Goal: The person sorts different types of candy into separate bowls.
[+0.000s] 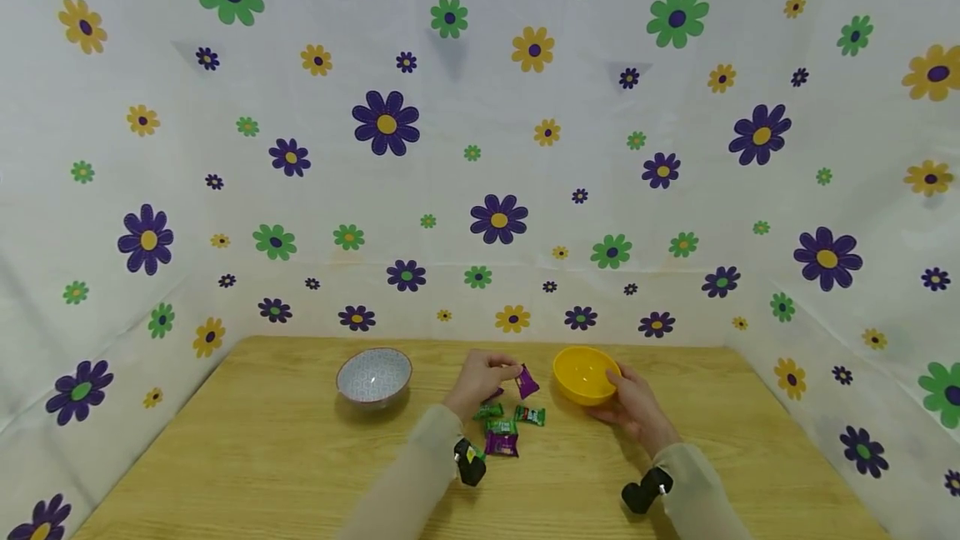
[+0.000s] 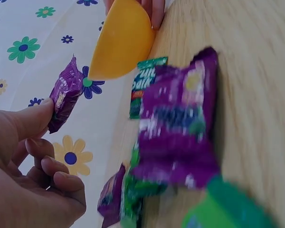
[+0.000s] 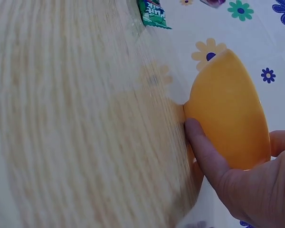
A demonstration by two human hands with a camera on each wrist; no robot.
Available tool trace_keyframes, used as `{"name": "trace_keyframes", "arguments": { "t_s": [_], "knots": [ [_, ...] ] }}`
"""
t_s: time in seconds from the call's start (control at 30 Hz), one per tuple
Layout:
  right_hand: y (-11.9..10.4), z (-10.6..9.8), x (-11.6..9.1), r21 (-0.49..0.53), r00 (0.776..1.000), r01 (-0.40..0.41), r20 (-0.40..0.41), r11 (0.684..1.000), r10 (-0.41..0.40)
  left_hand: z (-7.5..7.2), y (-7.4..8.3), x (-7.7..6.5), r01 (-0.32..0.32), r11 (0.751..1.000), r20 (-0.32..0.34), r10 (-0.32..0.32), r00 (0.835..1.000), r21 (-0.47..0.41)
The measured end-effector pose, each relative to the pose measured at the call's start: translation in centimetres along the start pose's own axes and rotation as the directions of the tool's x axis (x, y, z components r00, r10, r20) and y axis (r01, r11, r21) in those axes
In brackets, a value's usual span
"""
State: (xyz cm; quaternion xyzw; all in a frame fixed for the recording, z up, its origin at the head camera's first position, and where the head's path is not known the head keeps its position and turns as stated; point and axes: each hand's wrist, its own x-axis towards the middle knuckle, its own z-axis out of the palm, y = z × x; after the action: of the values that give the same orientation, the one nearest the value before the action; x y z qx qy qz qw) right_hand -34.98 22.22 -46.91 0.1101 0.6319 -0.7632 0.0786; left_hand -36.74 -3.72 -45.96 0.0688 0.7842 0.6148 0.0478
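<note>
My left hand (image 1: 478, 379) pinches a purple-wrapped candy (image 1: 527, 382) between thumb and finger, raised over the table just left of the yellow bowl (image 1: 579, 367). In the left wrist view that candy (image 2: 65, 97) hangs at the fingertips while the other fingers curl loosely below. My right hand (image 1: 636, 408) grips the bowl by its right side, the thumb over the rim. One finger lies along the outer wall of the bowl (image 3: 228, 107) near its base in the right wrist view. Below the left hand lie several wrapped candies, including a purple one (image 1: 501, 445) and a green one (image 1: 530, 415).
A patterned grey bowl (image 1: 373, 376) with a reddish rim stands on the wooden table (image 1: 277, 440), left of the candies. A white flower-printed cloth (image 1: 450, 182) rises behind the table and along both sides.
</note>
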Motion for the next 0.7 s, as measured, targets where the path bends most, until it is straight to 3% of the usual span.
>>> {"name": "trace_keyframes", "arguments": {
  "t_s": [0.3, 0.47, 0.7],
  "knots": [
    [-0.2, -0.2, 0.0, 0.045, 1.000, 0.005, 0.003, 0.999, -0.005, 4.0, 1.7, 1.2, -0.051, 0.999, -0.072, 0.052, 0.996, 0.016],
    [-0.1, -0.3, -0.1, 0.050, 1.000, 0.003, -0.002, 0.999, -0.003, 6.1, 2.7, 1.6, -0.086, 0.996, -0.142, 0.088, 0.986, 0.023],
    [-0.1, -0.2, -0.1, 0.043, 1.000, 0.012, 0.003, 0.999, -0.012, 7.7, 2.6, 1.8, -0.133, 0.986, -0.185, 0.149, 0.971, 0.099]
  ]
}}
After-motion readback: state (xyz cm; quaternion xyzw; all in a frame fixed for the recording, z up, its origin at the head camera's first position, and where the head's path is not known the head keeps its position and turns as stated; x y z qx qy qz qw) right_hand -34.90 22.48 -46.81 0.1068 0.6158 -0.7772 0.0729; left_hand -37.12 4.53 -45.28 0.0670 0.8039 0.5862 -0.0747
